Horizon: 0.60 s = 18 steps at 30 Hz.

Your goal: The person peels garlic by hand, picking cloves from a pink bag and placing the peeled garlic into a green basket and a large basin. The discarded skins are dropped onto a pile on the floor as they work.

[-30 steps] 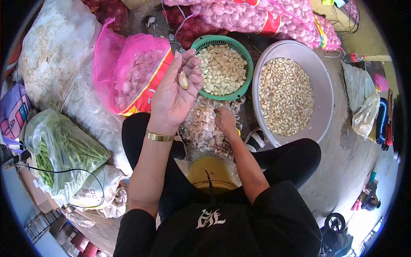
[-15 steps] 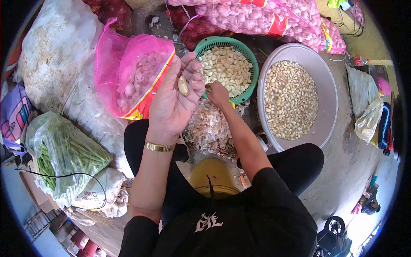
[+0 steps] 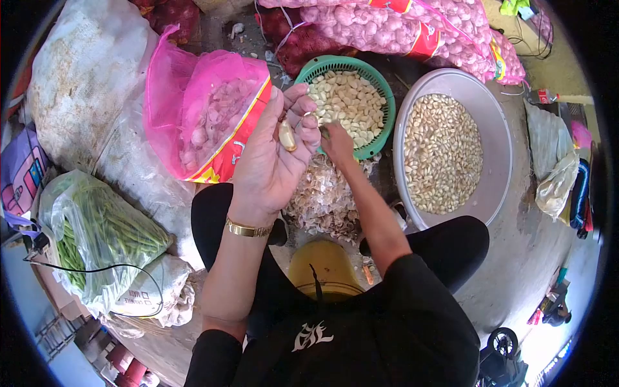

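Note:
My left hand (image 3: pixel 269 158), palm up with fingers curled, holds a garlic clove (image 3: pixel 287 136) against the fingers. Close to its fingertips is my right hand (image 3: pixel 338 145), closed; a small greenish bit shows at its fingers, and what it grips cannot be made out. Behind the hands stands a green basket (image 3: pixel 389 106) of pale peeled garlic cloves (image 3: pixel 348 97). Below them lies a heap of papery garlic skins (image 3: pixel 325 200). To the right, a large grey basin (image 3: pixel 493 168) holds many unpeeled cloves (image 3: pixel 442 151).
A pink mesh bag (image 3: pixel 164 97) with garlic stands left of my hands. Full garlic sacks (image 3: pixel 393 29) lie at the back. A yellow bucket (image 3: pixel 322 264) is between my legs. At the left are a bag of green beans (image 3: pixel 106 226) and a big white sack (image 3: pixel 80 84).
Both hands have shifted slightly right and down in the view, along with most of the scene. The clove in my left hand sits turned a little differently.

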Each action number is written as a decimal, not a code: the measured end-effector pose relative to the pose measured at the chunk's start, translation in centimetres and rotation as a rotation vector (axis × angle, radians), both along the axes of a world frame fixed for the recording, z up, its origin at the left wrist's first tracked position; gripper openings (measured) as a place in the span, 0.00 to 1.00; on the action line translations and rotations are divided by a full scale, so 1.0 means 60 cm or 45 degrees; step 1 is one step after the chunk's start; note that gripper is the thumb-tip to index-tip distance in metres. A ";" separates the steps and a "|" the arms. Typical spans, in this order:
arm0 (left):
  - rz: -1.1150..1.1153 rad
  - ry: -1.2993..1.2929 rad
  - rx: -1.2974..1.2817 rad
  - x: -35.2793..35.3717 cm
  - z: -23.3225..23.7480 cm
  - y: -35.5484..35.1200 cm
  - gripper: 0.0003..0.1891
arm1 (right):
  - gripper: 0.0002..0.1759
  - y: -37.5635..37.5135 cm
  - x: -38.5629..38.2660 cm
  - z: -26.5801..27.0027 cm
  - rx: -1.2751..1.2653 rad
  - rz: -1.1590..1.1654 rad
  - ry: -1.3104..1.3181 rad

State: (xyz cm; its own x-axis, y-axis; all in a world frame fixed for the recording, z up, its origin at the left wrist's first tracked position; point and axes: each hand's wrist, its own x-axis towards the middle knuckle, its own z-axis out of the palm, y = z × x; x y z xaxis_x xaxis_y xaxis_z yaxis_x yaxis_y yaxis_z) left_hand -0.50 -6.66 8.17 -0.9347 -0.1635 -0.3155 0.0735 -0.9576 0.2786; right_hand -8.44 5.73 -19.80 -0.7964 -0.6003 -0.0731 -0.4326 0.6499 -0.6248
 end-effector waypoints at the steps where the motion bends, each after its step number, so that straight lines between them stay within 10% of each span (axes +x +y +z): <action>1: -0.003 0.004 0.006 -0.003 0.001 0.002 0.17 | 0.14 0.013 0.022 0.005 -0.111 -0.150 -0.049; 7: 0.007 -0.014 -0.058 -0.014 0.005 0.012 0.17 | 0.17 0.093 0.158 0.037 0.186 -0.131 -0.496; 18: -0.103 0.042 0.037 -0.012 -0.008 0.020 0.15 | 0.21 0.117 0.167 0.055 0.163 -0.168 -0.351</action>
